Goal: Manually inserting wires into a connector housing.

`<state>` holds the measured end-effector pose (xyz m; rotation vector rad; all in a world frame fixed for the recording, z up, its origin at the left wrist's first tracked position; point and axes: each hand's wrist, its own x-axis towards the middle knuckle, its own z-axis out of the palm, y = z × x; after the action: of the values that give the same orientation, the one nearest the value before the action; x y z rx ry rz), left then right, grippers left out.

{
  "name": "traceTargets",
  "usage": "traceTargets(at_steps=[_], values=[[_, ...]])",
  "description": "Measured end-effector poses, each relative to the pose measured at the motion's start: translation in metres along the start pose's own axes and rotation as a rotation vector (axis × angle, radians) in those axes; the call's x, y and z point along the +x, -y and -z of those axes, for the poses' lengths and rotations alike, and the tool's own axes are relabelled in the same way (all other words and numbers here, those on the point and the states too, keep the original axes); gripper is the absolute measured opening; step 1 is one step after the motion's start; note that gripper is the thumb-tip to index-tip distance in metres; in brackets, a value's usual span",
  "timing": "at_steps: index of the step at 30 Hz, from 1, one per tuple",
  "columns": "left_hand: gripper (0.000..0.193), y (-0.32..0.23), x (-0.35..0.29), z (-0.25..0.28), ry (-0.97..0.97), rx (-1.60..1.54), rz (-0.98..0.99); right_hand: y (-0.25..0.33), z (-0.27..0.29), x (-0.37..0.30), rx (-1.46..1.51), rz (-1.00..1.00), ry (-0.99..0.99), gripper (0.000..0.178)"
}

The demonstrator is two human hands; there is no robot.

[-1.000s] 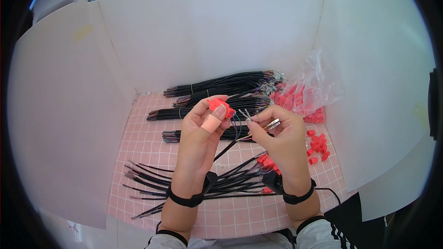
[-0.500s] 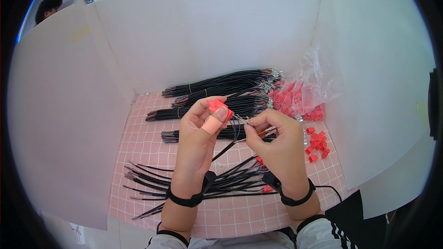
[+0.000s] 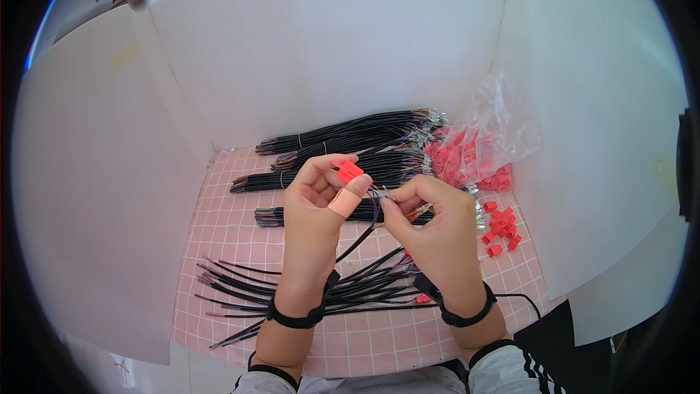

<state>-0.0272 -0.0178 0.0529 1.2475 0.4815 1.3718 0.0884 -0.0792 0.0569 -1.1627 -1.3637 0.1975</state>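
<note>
Between the thumb and fingers of my left hand [image 3: 305,211] is a red plastic connector housing [image 3: 349,171]. A peach-coloured wrap [image 3: 343,203] covers part of that thumb. My right hand [image 3: 441,222] is closed in a pinch on a thin wire with a metal terminal [image 3: 384,192], just right of the housing. The thin wires come from a black cable [image 3: 357,242] that hangs below, between my hands. My fingertips partly hide the terminals, so I cannot tell whether any wire sits inside the housing.
Bundles of black cables [image 3: 343,125] lie across the far part of the pink checked table [image 3: 240,233]. A clear bag [image 3: 503,124] of red housings stands far right, with loose red housings [image 3: 499,228] nearer. Several separate cables [image 3: 240,286] lie in front. White panels [image 3: 328,36] surround the table.
My left hand has turned the red housing slightly, and my right fingertips have shifted a little left. The person at the upper left has moved right.
</note>
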Motion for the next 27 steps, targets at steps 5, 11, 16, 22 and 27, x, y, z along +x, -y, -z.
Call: traceTargets(at_steps=[5,11,16,22,27], values=[[0.025,0.001,0.001,0.002,0.007,0.019,-0.002,-0.005,-0.006,0.002,0.115,-0.039,-0.001,0.007],[0.026,0.002,0.002,0.0,0.011,0.033,-0.018,-0.009,-0.008,0.003,0.223,-0.092,0.009,0.007],[0.022,0.006,0.001,0.001,-0.01,-0.013,-0.011,-0.015,-0.013,0.004,0.255,-0.056,-0.021,0.007],[0.019,0.005,0.003,0.003,-0.03,-0.065,0.033,-0.014,-0.013,0.006,0.508,-0.161,-0.026,0.007],[0.02,0.002,0.003,0.002,-0.05,-0.047,0.007,-0.011,-0.011,0.007,0.439,-0.164,-0.03,0.008]])
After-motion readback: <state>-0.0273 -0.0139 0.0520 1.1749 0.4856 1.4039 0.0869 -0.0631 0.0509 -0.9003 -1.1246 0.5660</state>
